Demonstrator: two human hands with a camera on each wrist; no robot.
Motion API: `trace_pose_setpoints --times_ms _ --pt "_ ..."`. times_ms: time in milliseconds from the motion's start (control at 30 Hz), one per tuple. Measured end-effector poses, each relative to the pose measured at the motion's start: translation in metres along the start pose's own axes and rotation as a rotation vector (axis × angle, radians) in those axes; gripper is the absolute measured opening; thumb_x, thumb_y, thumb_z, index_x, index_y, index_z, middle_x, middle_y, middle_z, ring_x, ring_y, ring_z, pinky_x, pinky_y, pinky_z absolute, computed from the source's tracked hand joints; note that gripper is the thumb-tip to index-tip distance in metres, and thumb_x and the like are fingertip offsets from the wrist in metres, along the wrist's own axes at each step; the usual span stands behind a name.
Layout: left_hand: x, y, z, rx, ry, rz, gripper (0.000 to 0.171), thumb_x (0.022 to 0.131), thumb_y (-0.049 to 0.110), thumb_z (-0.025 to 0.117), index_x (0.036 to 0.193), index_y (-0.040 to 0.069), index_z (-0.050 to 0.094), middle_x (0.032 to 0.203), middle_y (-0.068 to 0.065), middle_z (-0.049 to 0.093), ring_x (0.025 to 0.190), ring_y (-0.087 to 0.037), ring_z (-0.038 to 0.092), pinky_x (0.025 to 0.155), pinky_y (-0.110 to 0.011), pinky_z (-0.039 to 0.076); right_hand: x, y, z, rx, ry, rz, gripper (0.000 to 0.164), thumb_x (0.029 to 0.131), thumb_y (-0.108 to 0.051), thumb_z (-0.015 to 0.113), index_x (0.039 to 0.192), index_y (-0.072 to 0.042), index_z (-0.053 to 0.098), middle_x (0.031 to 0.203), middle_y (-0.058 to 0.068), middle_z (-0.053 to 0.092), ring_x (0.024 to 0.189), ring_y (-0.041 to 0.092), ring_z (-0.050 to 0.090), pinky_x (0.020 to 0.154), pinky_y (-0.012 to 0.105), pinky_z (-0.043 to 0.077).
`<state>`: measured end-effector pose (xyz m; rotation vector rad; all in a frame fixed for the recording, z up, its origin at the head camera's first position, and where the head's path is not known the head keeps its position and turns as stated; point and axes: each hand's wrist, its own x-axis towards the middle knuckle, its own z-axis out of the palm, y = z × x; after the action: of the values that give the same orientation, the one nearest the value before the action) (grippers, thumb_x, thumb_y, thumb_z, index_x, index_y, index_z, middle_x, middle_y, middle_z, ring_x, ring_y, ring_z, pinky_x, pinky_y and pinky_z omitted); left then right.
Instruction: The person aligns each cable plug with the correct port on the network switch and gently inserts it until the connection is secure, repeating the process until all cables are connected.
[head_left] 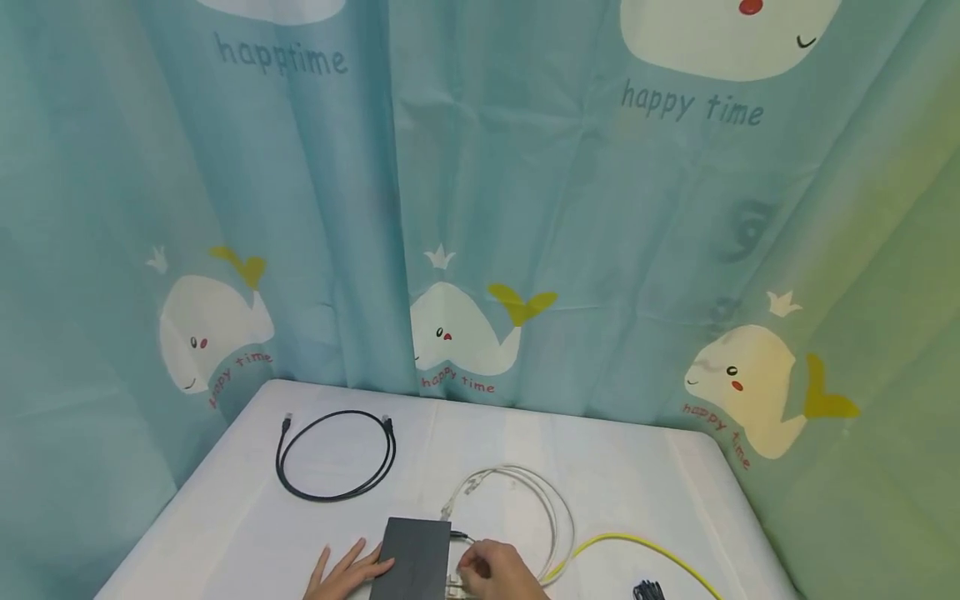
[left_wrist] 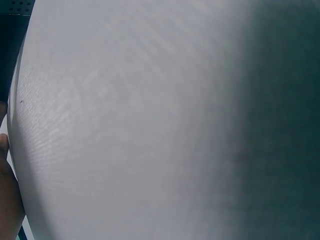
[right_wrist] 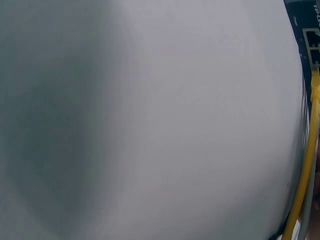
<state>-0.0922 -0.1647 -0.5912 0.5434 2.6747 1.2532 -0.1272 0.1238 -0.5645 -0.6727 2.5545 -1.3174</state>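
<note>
From where I stood, everything hung on one side of the black box (head_left: pixel 411 560): its right-hand edge, where the connectors met it and the right hand (head_left: pixel 501 573) was close against them. The box lay flat on the white table (head_left: pixel 225 500) between the two hands, its long axis seeming to run away from the person (the near end dropped out of sight, so I couldn't swear to it). So the box lay to the left of the right hand's fingertips, and the right was clearly the hand nearer the connectors. Its fingers were curled, thumb and forefinger drawn close together, but whatever might have been between them was hidden, and I couldn't tell whether they pinched anything. The left hand (head_left: pixel 347 575), at the opposite edge, had its fingers spread and straight, touching the box, which to my mind made it the bracing side. A black plug (head_left: pixel 458 535) stuck out of that right edge, just beyond the right fingertips, and the right wrist view showed a yellow cable (right_wrist: pixel 306 165) meeting the box too. The pale cable (head_left: pixel 558 512) looped on the table beyond the right hand.
</note>
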Motion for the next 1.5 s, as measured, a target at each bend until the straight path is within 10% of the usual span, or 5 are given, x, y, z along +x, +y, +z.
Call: trace_pose_setpoints --times_ms 233,567,833,1233,1500 --pt "0.0 0.001 0.004 0.06 0.006 -0.02 0.043 0.086 0.048 0.061 0.128 0.039 0.058 0.137 -0.006 0.049 0.138 -0.019 0.024 0.101 -0.038 -0.029 0.009 -0.001 0.003 -0.101 0.12 -0.092 0.003 0.085 -0.013 0.069 0.083 -0.014 0.067 0.072 -0.018 0.053 0.063 -0.004 0.049 0.055 0.018 0.047" --pt "-0.001 0.005 0.007 0.17 0.018 -0.057 0.046 0.086 0.055 0.056 0.124 0.031 0.063 0.132 -0.007 0.054 0.131 -0.039 0.032 0.094 -0.03 -0.034 0.034 -0.008 -0.002 -0.175 0.244 -0.124 0.004 0.084 -0.008 0.069 0.084 -0.011 0.068 0.072 -0.015 0.055 0.061 -0.003 0.048 0.054 0.017 0.046" --pt "-0.001 0.002 0.007 0.199 0.048 -0.022 0.044 0.086 0.054 0.057 0.125 0.035 0.061 0.132 -0.006 0.054 0.134 -0.03 0.032 0.095 -0.026 -0.032 0.051 -0.015 -0.005 -0.223 0.228 -0.127 0.003 0.084 -0.009 0.068 0.087 -0.01 0.068 0.074 -0.013 0.057 0.064 -0.003 0.049 0.057 0.017 0.047" --pt "0.003 0.007 0.002 0.083 -0.026 -0.055 0.045 0.087 0.053 0.057 0.127 0.034 0.06 0.137 -0.008 0.05 0.135 -0.037 0.027 0.101 -0.053 -0.026 0.064 -0.014 -0.002 -0.231 0.276 -0.142 0.003 0.083 -0.007 0.069 0.084 -0.01 0.069 0.072 -0.012 0.057 0.063 -0.001 0.049 0.056 0.018 0.046" --pt "0.0 0.006 0.004 0.148 0.039 -0.022 0.042 0.087 0.053 0.057 0.125 0.035 0.062 0.134 -0.005 0.053 0.136 -0.017 0.026 0.096 -0.028 -0.032 0.077 -0.017 0.002 -0.158 0.295 -0.107 0.005 0.085 -0.01 0.066 0.084 -0.008 0.07 0.07 -0.013 0.055 0.063 0.0 0.049 0.057 0.02 0.045"
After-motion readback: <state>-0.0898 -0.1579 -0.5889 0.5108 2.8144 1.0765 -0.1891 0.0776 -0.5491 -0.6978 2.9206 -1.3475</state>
